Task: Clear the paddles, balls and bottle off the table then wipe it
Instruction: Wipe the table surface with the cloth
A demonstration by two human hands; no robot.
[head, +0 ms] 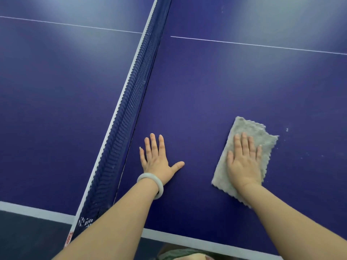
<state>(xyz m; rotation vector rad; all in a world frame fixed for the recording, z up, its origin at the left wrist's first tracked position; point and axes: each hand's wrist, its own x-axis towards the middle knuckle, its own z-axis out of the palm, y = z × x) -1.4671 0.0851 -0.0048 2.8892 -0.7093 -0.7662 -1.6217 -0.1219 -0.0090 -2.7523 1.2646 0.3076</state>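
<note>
A grey cloth (pixel 246 126) is pressed flat onto the blue table tennis table (pixel 206 87) by the right hand (pixel 244 166), with the fingers laid straight and close together, nothing gripped. The cloth is placed near the table's near edge, right of the net (pixel 131 102). The left hand (pixel 159 160), a pale bangle (pixel 160 188) worn at its wrist, is spread flat between net and cloth, fingers apart.

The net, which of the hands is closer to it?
Left. The left hand lies flat on the table just beside the net; the right hand presses the grey cloth farther right.
</note>
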